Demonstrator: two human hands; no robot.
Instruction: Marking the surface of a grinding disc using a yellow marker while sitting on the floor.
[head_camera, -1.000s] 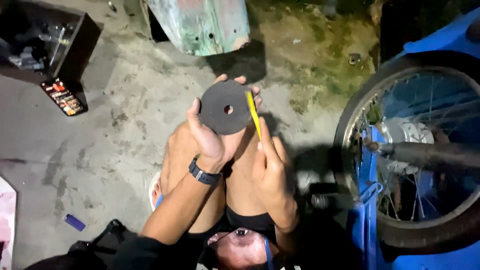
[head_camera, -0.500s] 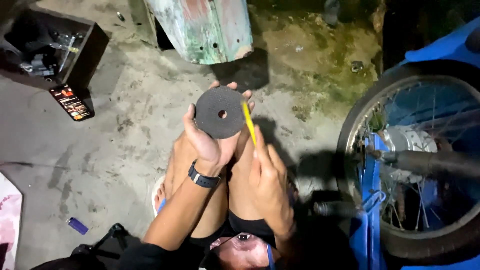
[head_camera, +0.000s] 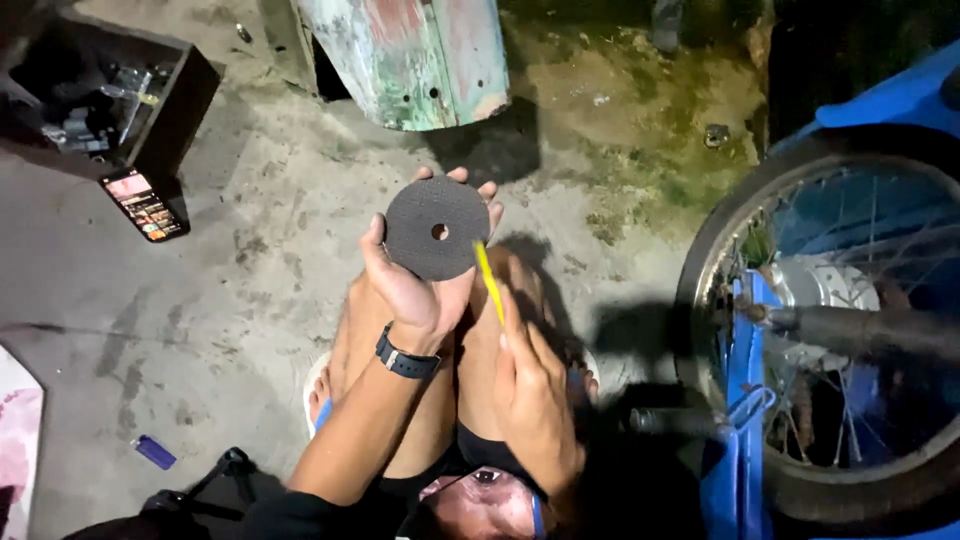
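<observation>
Disc (head_camera: 437, 229) in L hand (head_camera: 410, 285); R hand (head_camera: 535, 390) grips pencil (head_camera: 488, 282).

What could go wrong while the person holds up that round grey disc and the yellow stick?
The left hand holds the grey disc only at its edge, in the air above the concrete floor, so it might slip and drop. The right hand points the thin yellow stick close to the left palm, so it could poke the skin. The wheel stands close by, so an elbow might bump its spokes.

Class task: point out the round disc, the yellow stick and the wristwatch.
round disc (head_camera: 425, 215), head view, dark face left of its hole.
yellow stick (head_camera: 488, 282), head view, mid shaft.
wristwatch (head_camera: 405, 362), head view, black strap.
</observation>
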